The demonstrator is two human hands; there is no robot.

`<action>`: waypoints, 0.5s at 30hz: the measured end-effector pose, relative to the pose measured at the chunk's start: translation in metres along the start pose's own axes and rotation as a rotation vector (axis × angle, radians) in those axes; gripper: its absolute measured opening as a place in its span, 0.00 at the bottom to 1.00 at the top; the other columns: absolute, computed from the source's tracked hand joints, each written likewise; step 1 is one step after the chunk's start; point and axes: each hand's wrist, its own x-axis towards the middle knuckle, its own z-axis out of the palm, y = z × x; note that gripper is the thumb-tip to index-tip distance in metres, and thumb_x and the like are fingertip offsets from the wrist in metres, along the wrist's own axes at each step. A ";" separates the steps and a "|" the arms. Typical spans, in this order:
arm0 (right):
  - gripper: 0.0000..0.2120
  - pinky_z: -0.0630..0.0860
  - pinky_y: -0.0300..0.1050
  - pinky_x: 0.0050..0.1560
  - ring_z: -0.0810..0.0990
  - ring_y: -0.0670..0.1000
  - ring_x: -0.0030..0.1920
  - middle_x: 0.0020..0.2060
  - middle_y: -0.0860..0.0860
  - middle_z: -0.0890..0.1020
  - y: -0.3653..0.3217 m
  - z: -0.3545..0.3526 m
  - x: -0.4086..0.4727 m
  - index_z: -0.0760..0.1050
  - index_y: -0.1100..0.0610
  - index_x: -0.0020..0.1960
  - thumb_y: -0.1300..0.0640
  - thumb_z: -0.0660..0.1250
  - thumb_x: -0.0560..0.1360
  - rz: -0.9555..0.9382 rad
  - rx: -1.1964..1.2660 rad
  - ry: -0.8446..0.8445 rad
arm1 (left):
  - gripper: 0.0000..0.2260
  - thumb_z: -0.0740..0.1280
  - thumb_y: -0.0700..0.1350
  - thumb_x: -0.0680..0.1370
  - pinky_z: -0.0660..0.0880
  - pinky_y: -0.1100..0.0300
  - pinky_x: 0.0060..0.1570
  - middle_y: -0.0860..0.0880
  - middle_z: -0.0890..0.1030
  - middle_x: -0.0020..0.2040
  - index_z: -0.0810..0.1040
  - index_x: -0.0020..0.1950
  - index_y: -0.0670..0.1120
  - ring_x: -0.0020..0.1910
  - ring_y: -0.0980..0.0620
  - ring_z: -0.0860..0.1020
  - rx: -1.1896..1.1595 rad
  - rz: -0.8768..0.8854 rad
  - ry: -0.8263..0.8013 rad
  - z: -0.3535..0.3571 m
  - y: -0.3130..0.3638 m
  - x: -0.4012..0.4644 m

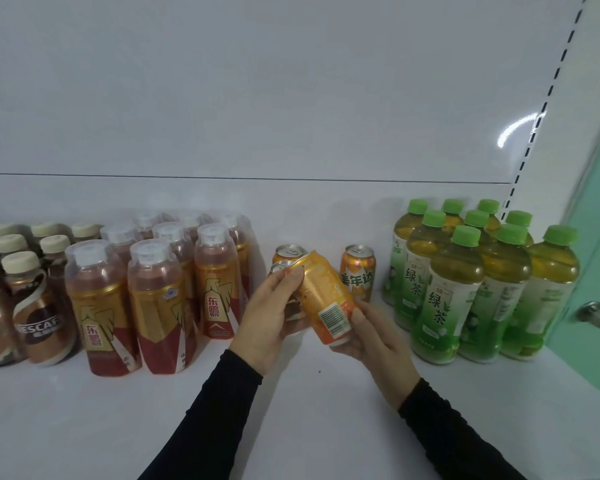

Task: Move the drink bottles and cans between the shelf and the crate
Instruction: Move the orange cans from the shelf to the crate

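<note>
Two hands in black sleeves [222, 410] meet over the white shelf [84, 427], sharing one tilted orange can [326, 299]. The right hand [378, 344] cups the can's base from below, thumb pressed beside the barcode panel; the left hand [267, 317] curls its fingers about the upper rim, its palm hiding part of the can behind. The held can leans with its top toward the left and its base toward the viewer, clear of the shelf surface. To finish this step well, judged from the grip, one hand should take the full weight at mid-body before the other lets go, and the can should be turned upright before it is set down, so that it does not knock the neighbours. Just behind stand three more orange cans: two at the left [290, 254], partly covered by the left hand, and one at the right [358, 271] whose label reads 美年达. To the left, red-and-gold bottles [156, 306] in clear shrink wrap bear 东鹏; farther left, brown coffee bottles [42, 327] show NESCAFÉ, partly cut off. At the right, green-capped tea bottles [444, 306] read 绿茶. A slotted upright [534, 140] and a door knob [598, 315] lie beyond. No crate is in view.
</note>
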 end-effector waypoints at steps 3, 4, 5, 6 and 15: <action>0.41 0.81 0.45 0.53 0.82 0.45 0.57 0.61 0.46 0.80 0.002 -0.001 0.000 0.68 0.48 0.70 0.28 0.69 0.64 -0.009 -0.200 -0.062 | 0.16 0.68 0.54 0.76 0.80 0.58 0.36 0.48 0.85 0.47 0.79 0.59 0.47 0.47 0.50 0.85 0.023 0.026 0.026 0.000 0.000 -0.001; 0.43 0.80 0.42 0.54 0.80 0.43 0.58 0.61 0.44 0.78 0.003 0.000 -0.001 0.66 0.45 0.70 0.27 0.70 0.61 -0.032 -0.280 -0.070 | 0.15 0.68 0.54 0.77 0.79 0.59 0.36 0.49 0.85 0.46 0.79 0.59 0.47 0.46 0.50 0.85 0.028 0.035 0.030 0.000 0.000 0.000; 0.41 0.79 0.40 0.54 0.79 0.41 0.58 0.62 0.43 0.77 0.003 0.001 -0.002 0.66 0.42 0.68 0.28 0.72 0.61 -0.066 -0.349 -0.058 | 0.15 0.68 0.54 0.77 0.79 0.59 0.36 0.49 0.85 0.47 0.79 0.59 0.46 0.46 0.50 0.85 0.035 0.041 0.036 0.000 -0.001 0.000; 0.38 0.79 0.38 0.54 0.79 0.41 0.58 0.62 0.43 0.75 0.004 0.000 -0.001 0.65 0.39 0.66 0.31 0.75 0.62 -0.110 -0.404 -0.034 | 0.16 0.69 0.54 0.77 0.80 0.58 0.36 0.49 0.85 0.47 0.79 0.59 0.47 0.46 0.50 0.85 0.045 0.045 0.041 0.000 -0.001 0.000; 0.38 0.80 0.41 0.51 0.83 0.48 0.56 0.56 0.47 0.84 -0.004 0.000 -0.002 0.73 0.51 0.66 0.34 0.76 0.62 -0.113 -0.120 -0.005 | 0.25 0.68 0.61 0.73 0.79 0.55 0.45 0.45 0.84 0.53 0.77 0.65 0.48 0.49 0.49 0.84 0.077 0.044 0.012 0.004 0.001 -0.001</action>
